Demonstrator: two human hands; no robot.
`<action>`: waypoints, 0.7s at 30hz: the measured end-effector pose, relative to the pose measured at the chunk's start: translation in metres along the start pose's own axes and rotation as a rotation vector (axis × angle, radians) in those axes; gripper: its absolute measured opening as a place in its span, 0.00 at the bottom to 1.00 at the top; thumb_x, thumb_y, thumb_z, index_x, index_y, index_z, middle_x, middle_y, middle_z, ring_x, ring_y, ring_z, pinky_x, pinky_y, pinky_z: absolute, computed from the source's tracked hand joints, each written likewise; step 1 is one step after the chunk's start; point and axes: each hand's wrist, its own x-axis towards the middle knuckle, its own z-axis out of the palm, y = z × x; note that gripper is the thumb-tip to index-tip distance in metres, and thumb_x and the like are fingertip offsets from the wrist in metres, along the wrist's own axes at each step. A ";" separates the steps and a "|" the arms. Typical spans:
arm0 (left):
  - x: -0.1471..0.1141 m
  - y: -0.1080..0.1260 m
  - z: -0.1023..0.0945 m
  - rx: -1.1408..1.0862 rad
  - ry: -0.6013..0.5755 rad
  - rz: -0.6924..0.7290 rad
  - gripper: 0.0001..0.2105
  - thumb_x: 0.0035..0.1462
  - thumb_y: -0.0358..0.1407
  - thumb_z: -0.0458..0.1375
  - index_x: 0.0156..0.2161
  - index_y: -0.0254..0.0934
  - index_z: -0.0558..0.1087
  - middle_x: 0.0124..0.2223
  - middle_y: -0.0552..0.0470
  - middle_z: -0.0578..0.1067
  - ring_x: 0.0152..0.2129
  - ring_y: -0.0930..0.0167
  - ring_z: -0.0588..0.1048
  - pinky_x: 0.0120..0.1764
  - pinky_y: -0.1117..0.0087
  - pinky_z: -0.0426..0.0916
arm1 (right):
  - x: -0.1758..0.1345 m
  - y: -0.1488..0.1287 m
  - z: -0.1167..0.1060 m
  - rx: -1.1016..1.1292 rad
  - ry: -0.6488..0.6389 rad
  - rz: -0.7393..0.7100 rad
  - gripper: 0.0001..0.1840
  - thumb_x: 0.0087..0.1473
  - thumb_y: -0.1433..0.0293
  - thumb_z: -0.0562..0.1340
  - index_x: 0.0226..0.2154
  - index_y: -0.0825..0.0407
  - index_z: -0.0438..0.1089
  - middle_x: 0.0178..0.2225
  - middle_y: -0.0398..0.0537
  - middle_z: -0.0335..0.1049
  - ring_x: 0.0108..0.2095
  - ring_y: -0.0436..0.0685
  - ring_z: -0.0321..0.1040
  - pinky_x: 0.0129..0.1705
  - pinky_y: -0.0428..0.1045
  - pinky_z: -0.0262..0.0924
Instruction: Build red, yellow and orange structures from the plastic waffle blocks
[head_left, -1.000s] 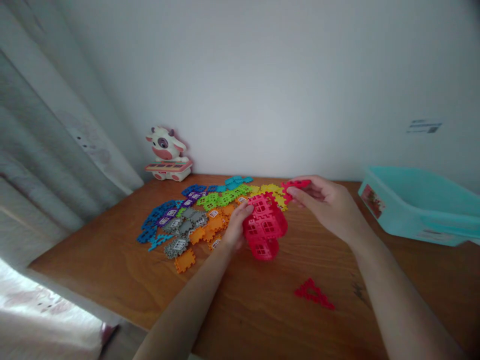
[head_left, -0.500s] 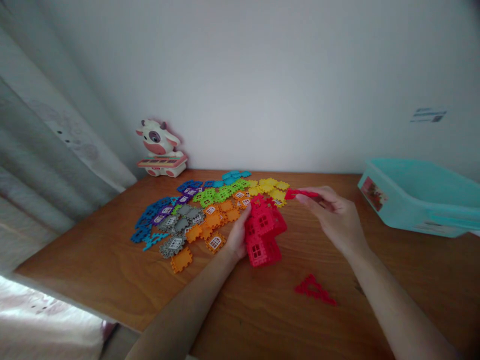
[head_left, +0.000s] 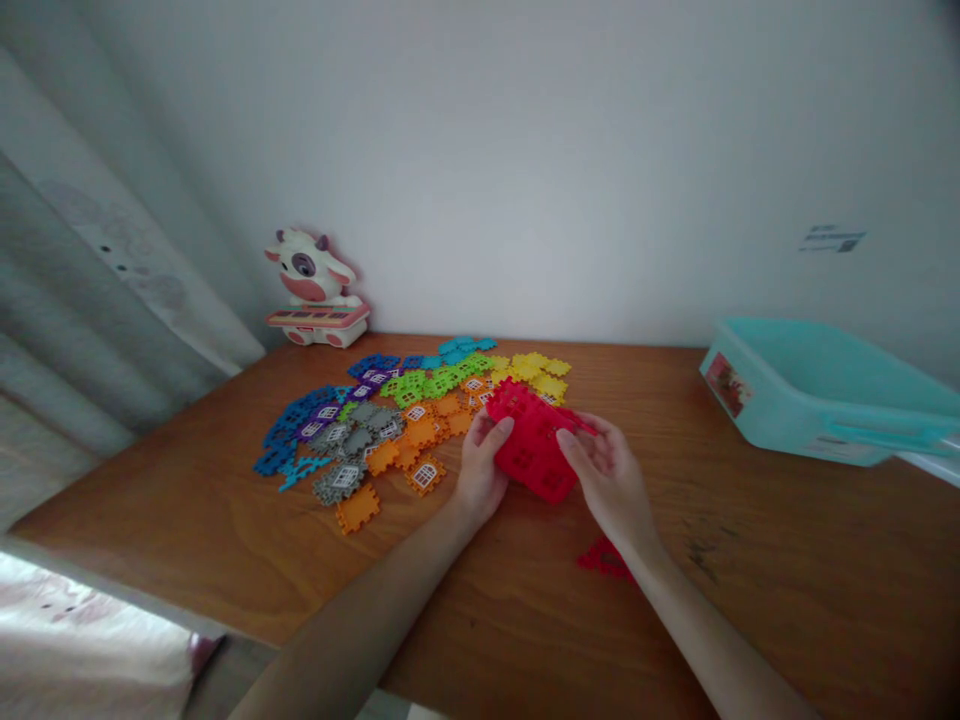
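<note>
Above the middle of the table I hold a red house-like structure (head_left: 534,450) of interlocking plastic tiles with square window holes. My left hand (head_left: 481,465) grips its left side, the thumb on the near face. At its right side, my right hand (head_left: 611,470) has its thumb on the structure and its fingers behind. A thin red tile (head_left: 579,422) shows by those fingers; whether it is joined to the structure I cannot tell. Another red tile (head_left: 602,560), triangular, lies on the table, partly hidden by my right forearm.
Loose tiles in orange (head_left: 358,508), grey (head_left: 343,480), blue (head_left: 296,425), green (head_left: 409,385) and yellow (head_left: 536,368) spread left of my hands. A cow toy keyboard (head_left: 319,295) stands back left. On the right sits a turquoise bin (head_left: 795,420). A curtain (head_left: 112,250) hangs at the left.
My right hand has moved left with the thin red tile, from apart to against the structure. The structure has turned and tilted in my hands. The view has shifted slightly.
</note>
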 end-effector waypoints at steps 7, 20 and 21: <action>-0.006 -0.013 -0.008 0.390 -0.152 0.405 0.29 0.42 0.33 0.76 0.42 0.43 0.61 0.45 0.54 0.74 0.43 0.69 0.76 0.50 0.63 0.70 | 0.004 -0.008 -0.010 -0.032 0.069 -0.054 0.30 0.49 0.45 0.69 0.46 0.47 0.70 0.48 0.53 0.77 0.43 0.60 0.76 0.44 0.54 0.72; -0.018 0.024 -0.014 1.031 -0.743 0.505 0.18 0.39 0.38 0.76 0.36 0.45 0.77 0.59 0.41 0.73 0.61 0.52 0.67 0.64 0.47 0.59 | 0.005 -0.015 -0.022 0.161 -0.202 0.144 0.22 0.42 0.57 0.76 0.39 0.46 0.75 0.41 0.47 0.82 0.38 0.57 0.79 0.40 0.51 0.74; -0.017 0.028 -0.013 1.094 -0.786 0.516 0.17 0.40 0.40 0.75 0.36 0.45 0.77 0.60 0.41 0.73 0.60 0.52 0.68 0.62 0.48 0.61 | 0.005 -0.014 -0.022 0.145 -0.200 0.154 0.21 0.43 0.56 0.76 0.38 0.46 0.75 0.39 0.47 0.82 0.36 0.57 0.79 0.39 0.51 0.75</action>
